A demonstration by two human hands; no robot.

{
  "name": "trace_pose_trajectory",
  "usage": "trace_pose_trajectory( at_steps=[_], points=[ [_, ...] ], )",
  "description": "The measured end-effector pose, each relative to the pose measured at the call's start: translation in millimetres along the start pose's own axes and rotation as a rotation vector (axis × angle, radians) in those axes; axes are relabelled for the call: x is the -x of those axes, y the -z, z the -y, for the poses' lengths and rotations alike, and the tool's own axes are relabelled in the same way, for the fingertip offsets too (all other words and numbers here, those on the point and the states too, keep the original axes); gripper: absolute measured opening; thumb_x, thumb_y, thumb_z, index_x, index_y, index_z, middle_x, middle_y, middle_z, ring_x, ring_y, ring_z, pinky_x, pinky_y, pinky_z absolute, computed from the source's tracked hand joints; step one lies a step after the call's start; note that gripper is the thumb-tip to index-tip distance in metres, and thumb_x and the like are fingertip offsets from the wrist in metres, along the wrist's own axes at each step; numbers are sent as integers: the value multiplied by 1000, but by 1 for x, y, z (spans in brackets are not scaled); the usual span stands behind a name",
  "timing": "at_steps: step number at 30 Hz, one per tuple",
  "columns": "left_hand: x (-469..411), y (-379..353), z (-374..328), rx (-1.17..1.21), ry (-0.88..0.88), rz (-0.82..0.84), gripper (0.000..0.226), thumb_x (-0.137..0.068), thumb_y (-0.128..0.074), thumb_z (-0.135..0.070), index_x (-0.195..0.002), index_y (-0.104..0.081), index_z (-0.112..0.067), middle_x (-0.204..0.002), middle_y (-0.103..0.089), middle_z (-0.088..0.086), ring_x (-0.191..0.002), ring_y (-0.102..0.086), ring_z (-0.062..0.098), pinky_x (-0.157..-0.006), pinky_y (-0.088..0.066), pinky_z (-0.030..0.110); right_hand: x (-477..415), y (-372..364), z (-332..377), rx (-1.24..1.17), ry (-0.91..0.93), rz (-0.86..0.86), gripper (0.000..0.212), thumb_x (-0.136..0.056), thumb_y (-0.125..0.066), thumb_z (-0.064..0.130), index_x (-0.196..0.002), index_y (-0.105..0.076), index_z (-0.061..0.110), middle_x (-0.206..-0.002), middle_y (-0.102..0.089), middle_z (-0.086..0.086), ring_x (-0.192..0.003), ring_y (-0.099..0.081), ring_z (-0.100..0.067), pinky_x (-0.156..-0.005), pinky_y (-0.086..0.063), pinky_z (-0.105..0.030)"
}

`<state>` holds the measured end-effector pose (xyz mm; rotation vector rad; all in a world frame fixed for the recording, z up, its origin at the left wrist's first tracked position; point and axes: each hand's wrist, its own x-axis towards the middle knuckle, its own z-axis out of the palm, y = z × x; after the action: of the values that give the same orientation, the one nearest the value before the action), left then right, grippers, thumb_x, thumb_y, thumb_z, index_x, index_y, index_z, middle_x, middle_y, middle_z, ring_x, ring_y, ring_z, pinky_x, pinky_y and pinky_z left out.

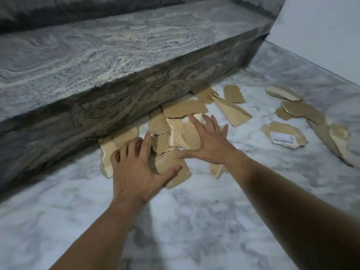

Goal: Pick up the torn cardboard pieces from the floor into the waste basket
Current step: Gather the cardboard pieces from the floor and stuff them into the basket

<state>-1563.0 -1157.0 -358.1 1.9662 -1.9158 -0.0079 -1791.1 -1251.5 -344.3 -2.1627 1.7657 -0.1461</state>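
**Cardboard pieces at the foot of a stone step**

Cardboard pieces (171, 133) lie flat on the marble floor (194, 221), their scatter running along the step (136, 90) toward the wall (321, 32). Left hand (136, 172) and right hand (206, 141) rest on the pile, fingers spread, gripping nothing. A labelled piece (284, 134) lies apart; open floor surrounds it.

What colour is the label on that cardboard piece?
White with dark print, on the label; the head view shows it best.

Head cam, fwd-down, near floor (194, 221)
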Motion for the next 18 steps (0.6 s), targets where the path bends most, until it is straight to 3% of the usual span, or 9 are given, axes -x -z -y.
trace_pose_trajectory(
  at_steps=[2,4,10,14,18],
  points=[
    [-2,0,-1,-7,88,37,118,-62,-30,-105,-158,-22,-36,-159,-33,10,-148,-21,34,-116,-11,56,-19,-2,8,-4,0,-52,117,-48,-40,107,-147,0,60,-162,-7,-6,-151,7,-31,-111,6,-74],
    [-3,-3,1,-31,157,141,121,-60,-21,-106,-160,-10,-38,-168,-15,9,-154,1,38,-120,4,63,-35,-5,20,-38,-40,-62,110,-48,-36,108,-145,-5,64,-164,0,-1,-151,9,-32,-109,8,-75],
    [-1,-1,4,-15,124,105,110,-69,-26,-100,-157,-27,-34,-165,-28,4,-151,-19,31,-122,-14,55,-55,-1,51,94,-149,193,119,-41,-26,111,-146,4,66,-167,16,3,-149,18,-43,-103,9,-81],
    [-1,1,5,-29,110,230,115,-63,-9,-105,-160,-9,-43,-170,-1,3,-156,6,30,-122,6,57,-22,1,45,138,-153,181,101,-59,-28,104,-147,-2,63,-167,6,3,-151,7,-41,-106,-3,-80],
    [12,2,-6,1,17,266,118,-61,-12,-107,-160,-12,-42,-170,-1,2,-156,8,25,-122,8,54,25,-2,27,187,-227,141,91,-69,-20,99,-149,-3,59,-165,-3,-2,-149,-1,-43,-107,-12,-77]
  ],
)
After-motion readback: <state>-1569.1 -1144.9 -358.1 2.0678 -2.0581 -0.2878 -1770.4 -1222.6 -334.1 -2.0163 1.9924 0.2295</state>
